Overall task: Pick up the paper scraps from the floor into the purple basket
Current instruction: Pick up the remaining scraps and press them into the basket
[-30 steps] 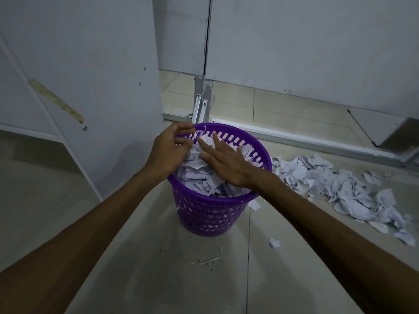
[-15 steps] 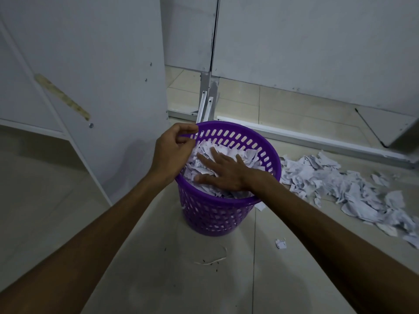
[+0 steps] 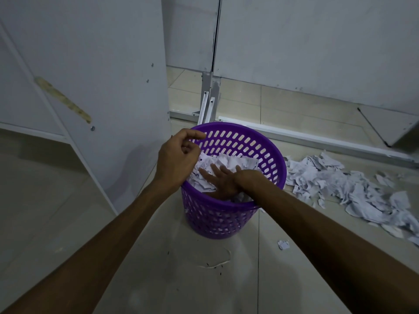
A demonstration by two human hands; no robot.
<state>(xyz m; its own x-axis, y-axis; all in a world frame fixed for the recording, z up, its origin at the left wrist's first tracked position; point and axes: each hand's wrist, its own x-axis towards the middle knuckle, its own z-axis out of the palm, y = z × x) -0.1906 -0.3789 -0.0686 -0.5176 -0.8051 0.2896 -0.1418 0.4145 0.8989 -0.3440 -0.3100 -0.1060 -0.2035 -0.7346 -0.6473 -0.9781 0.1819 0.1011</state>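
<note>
The right hand is lying inside the basket, palm down, with straight, spread fingers pressing flat on the scraps packed there; it is grasping nothing. The scraps under the palm are sitting well below the rim, and more white paper is showing through the slots in the wall beneath the wrist. The left hand is hanging over the near-left rim, just beside the right hand's fingertips, its fingers loosely curled and its thumb arching forward. Whether it is touching the rim or pinching a scrap cannot be told.

Out from the right forearm, beyond the basket's far side, a loose pile of torn paper is lying spread across the floor, just beside the basket at its nearest edge. A single scrap is lying apart on the tiles below that forearm, near the basket's foot. Beyond the fingertips of both hands, a metal rail is running along the floor at the base of pale panels.
</note>
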